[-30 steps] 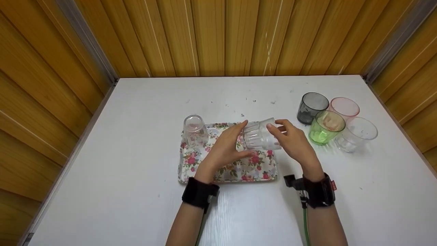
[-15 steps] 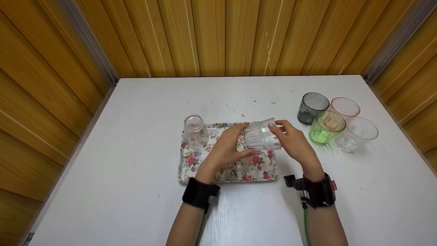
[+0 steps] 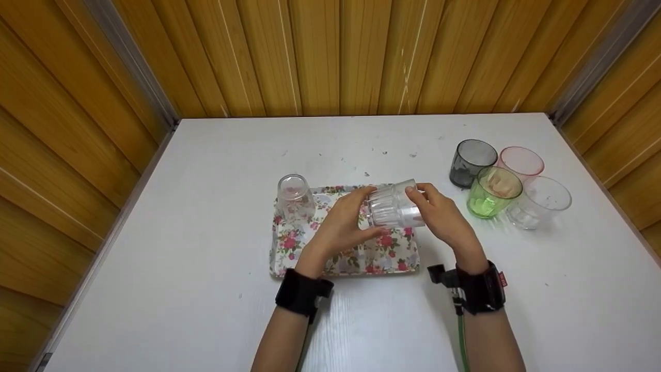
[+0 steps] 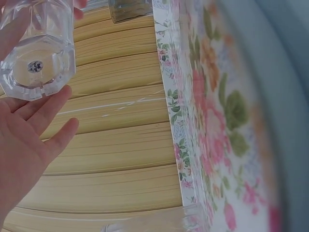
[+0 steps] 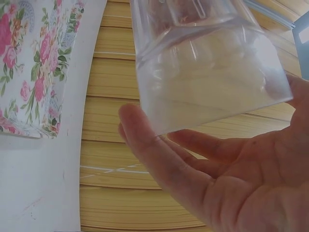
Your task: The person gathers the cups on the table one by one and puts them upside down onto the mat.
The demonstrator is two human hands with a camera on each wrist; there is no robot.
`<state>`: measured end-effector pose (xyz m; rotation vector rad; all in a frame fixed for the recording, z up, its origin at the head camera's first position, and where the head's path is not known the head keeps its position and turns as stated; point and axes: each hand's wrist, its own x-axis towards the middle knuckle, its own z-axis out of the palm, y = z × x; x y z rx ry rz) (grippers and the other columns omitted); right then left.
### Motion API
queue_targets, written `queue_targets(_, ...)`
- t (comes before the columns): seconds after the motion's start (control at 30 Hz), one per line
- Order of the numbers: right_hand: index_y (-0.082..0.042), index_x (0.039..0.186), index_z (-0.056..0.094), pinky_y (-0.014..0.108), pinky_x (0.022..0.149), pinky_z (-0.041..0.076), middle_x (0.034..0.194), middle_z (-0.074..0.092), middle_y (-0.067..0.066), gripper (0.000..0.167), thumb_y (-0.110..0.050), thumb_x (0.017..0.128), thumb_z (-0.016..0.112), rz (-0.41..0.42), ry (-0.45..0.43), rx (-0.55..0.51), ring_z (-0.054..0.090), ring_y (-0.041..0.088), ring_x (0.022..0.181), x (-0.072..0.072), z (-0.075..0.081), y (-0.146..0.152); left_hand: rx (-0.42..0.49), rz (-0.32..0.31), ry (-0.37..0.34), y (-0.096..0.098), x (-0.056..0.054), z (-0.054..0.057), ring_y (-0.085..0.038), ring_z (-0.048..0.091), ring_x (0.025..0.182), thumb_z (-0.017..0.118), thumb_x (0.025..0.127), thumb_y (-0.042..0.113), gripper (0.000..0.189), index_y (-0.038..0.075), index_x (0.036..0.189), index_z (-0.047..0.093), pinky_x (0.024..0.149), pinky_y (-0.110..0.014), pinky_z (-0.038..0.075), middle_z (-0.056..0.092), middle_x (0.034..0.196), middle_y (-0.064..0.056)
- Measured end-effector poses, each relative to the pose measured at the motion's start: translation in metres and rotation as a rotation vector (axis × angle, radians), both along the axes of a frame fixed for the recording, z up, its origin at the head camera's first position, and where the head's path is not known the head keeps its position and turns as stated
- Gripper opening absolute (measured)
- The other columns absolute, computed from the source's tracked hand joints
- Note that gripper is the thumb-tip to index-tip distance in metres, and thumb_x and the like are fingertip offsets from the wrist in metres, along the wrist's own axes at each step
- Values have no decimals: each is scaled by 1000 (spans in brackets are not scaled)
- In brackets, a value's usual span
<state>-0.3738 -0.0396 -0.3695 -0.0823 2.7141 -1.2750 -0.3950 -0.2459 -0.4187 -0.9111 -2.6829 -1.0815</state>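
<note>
A clear drinking glass [image 3: 395, 205] lies on its side in the air over the floral tray [image 3: 289, 258], held between both hands. My left hand [image 3: 338, 222] grips it around the faceted base end, thumb below and fingers above; the base [image 4: 36, 67] faces the left wrist camera and bears a small round sticker. At the smooth rim end, my right hand [image 3: 446, 214] pinches the wall between thumb and fingers, as the glass [image 5: 212, 72] in the right wrist view shows. Another clear glass [image 3: 294, 199] stands upside down at the tray's back left corner.
To the right of the tray several glasses stand upright close together: a grey one [image 3: 467, 165], a pink one [image 3: 524, 160], a green one [image 3: 488, 199] and a larger clear one [image 3: 537, 204]. Wood-patterned panels [image 3: 338, 57] wall in the white table [image 3: 181, 248] at the back and sides.
Almost nothing differs. The right hand has shifted slightly, its fingers lying closer against the glass's rim end; the left hand and the glass keep their places over the tray.
</note>
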Motion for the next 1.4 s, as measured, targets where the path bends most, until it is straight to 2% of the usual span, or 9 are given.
queue_targets(0.3,-5,137,35,53,100,33,136,42,22,69,-57,93,24,16,-17,-31,41,38,123,0,-2,-2,15,-14,-42,-2,0,1,-16,47,117,73,71,44,86,13,139,30,99,-30,40,48,131,-4)
queue_targets(0.63,-3,132,37,52,97,37,134,42,23,65,-54,95,22,22,-49,-99,43,40,120,1,-4,-3,46,-36,-57,-3,1,2,-16,48,116,76,71,36,85,8,137,32,100,-28,39,48,130,-6)
queue_targets(0.83,-2,134,33,50,99,38,139,33,25,61,-49,97,23,43,-97,-195,37,42,125,0,-5,-3,39,-36,-24,-4,0,2,-15,49,115,76,70,39,85,8,136,33,99,-26,38,50,127,-4)
queue_targets(1.07,1,136,28,50,98,39,138,31,28,58,-42,98,17,49,-127,-210,35,43,125,0,-4,-5,46,-64,58,-4,-1,3,-15,50,112,78,69,31,82,8,134,35,99,-25,39,51,124,-6)
queue_targets(1.4,1,138,26,49,95,41,135,34,29,54,-35,99,16,53,-106,-242,38,43,124,0,-7,-5,38,-61,62,-6,1,4,-17,48,115,77,71,32,81,6,135,35,101,-27,38,50,126,-6)
